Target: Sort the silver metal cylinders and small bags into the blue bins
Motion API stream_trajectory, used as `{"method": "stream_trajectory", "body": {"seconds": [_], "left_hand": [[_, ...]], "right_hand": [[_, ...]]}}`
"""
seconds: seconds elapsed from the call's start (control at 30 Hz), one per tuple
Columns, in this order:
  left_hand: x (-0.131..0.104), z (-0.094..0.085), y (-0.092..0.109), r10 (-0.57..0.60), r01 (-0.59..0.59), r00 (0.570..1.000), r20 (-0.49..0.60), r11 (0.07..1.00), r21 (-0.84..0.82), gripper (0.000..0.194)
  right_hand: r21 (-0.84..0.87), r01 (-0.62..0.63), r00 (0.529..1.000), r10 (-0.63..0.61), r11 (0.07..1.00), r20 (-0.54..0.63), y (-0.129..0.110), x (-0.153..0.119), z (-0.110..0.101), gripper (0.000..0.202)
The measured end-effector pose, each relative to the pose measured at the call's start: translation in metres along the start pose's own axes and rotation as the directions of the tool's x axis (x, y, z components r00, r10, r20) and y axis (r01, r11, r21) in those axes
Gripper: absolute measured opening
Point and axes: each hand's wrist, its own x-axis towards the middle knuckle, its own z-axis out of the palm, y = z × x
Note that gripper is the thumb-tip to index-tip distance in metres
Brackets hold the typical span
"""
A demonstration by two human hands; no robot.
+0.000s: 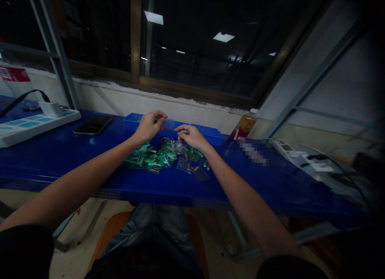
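Note:
My left hand (151, 124) is closed in a pinch on a small clear plastic bag (169, 124), which sticks out to the right of its fingertips. A thin dark line shows along the bag's lower part. Just right of it, my right hand (192, 136) has its thumb and fingers curled together; whatever they hold is too small to make out. Beneath both hands lies a pile of small green-tinted bags (150, 156) with small parts in them. Several clear bags (184, 165) with small metal pieces lie at the pile's right side.
Behind the hands a long blue tray (207, 131) stands against the wall on the blue table (90, 150). At the left are a phone (93, 124) and a white power strip (39, 124). A drink bottle (244, 124) stands at the right, before another power strip (300, 156).

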Motion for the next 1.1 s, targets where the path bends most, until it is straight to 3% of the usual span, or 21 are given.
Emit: {"method": "stream_trajectory", "body": {"seconds": [0.23,0.33,0.57,0.8,0.87,0.97,1.03,1.1], "left_hand": [[-0.003,0.002,0.009,0.028,-0.031,0.999,-0.024,0.992,-0.122,0.016],[-0.006,0.003,0.015,0.107,-0.104,0.994,0.016,0.986,-0.133,0.016],[-0.007,0.007,0.011,0.304,-0.289,0.95,0.073,0.942,-0.171,0.03],[-0.009,0.007,0.014,0.32,-0.304,0.944,0.085,0.939,-0.164,0.038],[-0.009,0.007,0.017,0.283,-0.275,0.957,0.065,0.955,-0.108,0.036],[-0.007,0.006,0.018,0.124,-0.125,0.992,-0.017,0.991,-0.041,0.025],[-0.005,0.005,0.018,-0.099,0.096,0.995,-0.031,0.99,-0.103,0.016],[-0.004,0.003,0.018,-0.346,0.353,0.936,0.071,0.91,-0.219,0.032]], "right_hand": [[0.011,-0.042,0.999,0.043,0.999,-0.034,-0.007,-0.001,0.001,0.022],[0.077,-0.025,1.0,0.026,0.997,-0.009,-0.01,-0.002,0.004,0.032],[0.305,-0.038,0.999,0.036,0.952,0.011,-0.013,-0.005,0.011,0.022],[0.322,-0.058,0.998,0.056,0.945,0.015,-0.013,-0.005,0.015,0.024],[0.294,-0.027,0.999,0.032,0.956,-0.012,-0.014,-0.005,0.017,0.021],[0.072,0.136,0.974,-0.12,0.988,-0.191,-0.016,-0.006,0.016,0.018],[-0.164,0.241,0.912,-0.281,0.957,-0.298,-0.017,-0.008,0.014,0.016],[-0.323,0.29,0.86,-0.394,0.901,-0.324,-0.018,-0.009,0.012,0.016]]}}
